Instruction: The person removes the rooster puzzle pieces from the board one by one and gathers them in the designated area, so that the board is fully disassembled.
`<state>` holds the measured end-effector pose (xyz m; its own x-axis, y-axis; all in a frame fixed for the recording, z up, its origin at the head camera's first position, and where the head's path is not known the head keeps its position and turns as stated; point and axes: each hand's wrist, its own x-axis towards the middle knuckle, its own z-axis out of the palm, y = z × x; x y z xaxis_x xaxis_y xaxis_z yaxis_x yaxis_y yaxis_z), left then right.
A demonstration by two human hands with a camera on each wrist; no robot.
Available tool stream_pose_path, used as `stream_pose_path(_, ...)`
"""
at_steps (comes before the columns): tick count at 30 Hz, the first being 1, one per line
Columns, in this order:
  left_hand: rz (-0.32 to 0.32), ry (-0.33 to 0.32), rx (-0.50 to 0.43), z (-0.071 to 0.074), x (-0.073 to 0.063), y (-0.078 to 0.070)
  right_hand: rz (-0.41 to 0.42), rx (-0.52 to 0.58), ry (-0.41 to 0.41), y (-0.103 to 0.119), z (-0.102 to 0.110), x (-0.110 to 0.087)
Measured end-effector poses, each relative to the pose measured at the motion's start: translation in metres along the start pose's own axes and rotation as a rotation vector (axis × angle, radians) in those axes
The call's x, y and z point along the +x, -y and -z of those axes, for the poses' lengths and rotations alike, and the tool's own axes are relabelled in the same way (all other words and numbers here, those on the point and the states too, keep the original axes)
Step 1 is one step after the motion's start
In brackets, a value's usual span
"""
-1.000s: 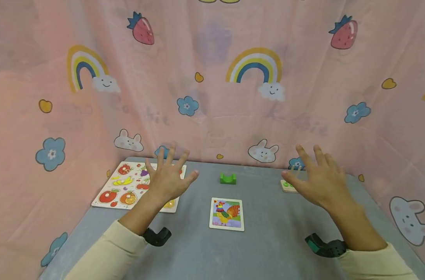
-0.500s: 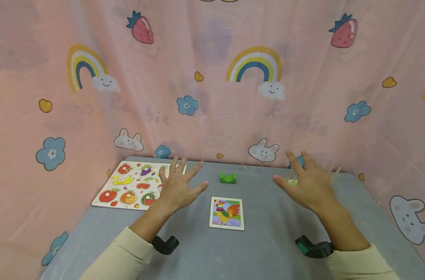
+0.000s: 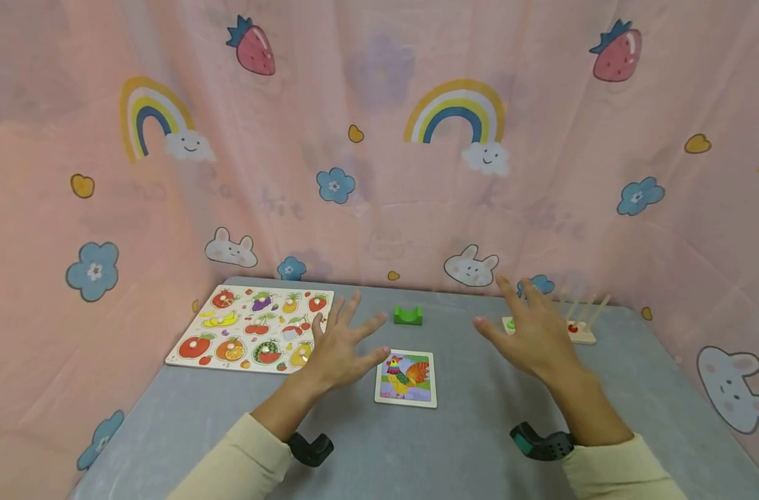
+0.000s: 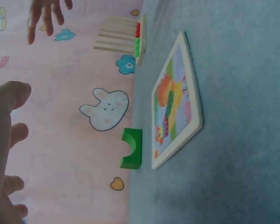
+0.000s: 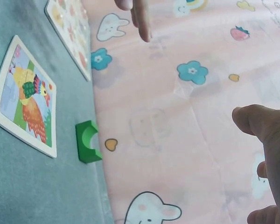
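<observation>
My left hand (image 3: 342,351) hovers above the table with its fingers spread, between the fruit puzzle board and the rooster puzzle (image 3: 407,379). In the head view its thumb tip overlaps the rooster puzzle's upper left corner. My right hand (image 3: 532,340) is raised on the other side, fingers spread too, partly covering a wooden peg stand (image 3: 582,333) with red and green beads. Neither hand holds anything. A green block with a curved notch (image 3: 407,316) stands behind the rooster puzzle; the right wrist view shows this notched block (image 5: 87,142) beside the table's back edge.
A white fruit puzzle board (image 3: 242,326) with several knobbed pieces lies at the back left of the grey table (image 3: 416,458). A pink patterned curtain (image 3: 379,208) rises right behind and along the sides. Each wrist wears a dark camera band.
Both hands have moved inward toward each other and slightly nearer the body, fingers still spread. More of the fruit board and the peg stand now shows. The objects on the table stay put.
</observation>
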<state>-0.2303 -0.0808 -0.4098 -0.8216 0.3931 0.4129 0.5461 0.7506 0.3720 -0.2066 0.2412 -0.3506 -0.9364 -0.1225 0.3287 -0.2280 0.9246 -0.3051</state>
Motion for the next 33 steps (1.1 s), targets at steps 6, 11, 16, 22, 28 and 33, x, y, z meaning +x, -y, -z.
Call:
stream_pose_path(6,-0.019,0.046,-0.024,-0.015,-0.004,0.001,-0.001,0.024,0.003,0.002,-0.010,-0.001)
stream_pose_path(11,-0.027,0.087,-0.027,-0.026,-0.008,0.002,0.008,0.039,0.002,0.004,-0.019,0.000)
stream_pose_path(16,-0.034,0.127,-0.046,-0.036,-0.011,0.004,0.011,0.063,0.001,0.006,-0.028,0.003)
stream_pose_path(22,-0.024,0.178,-0.109,-0.048,-0.013,0.006,0.023,0.108,-0.002,0.008,-0.043,0.004)
stream_pose_path(28,0.002,0.211,-0.128,-0.058,-0.017,0.005,0.010,0.139,0.005,0.011,-0.061,0.005)
stream_pose_path(33,-0.010,0.234,-0.126,-0.065,-0.021,0.007,-0.009,0.154,0.011,0.013,-0.076,0.005)
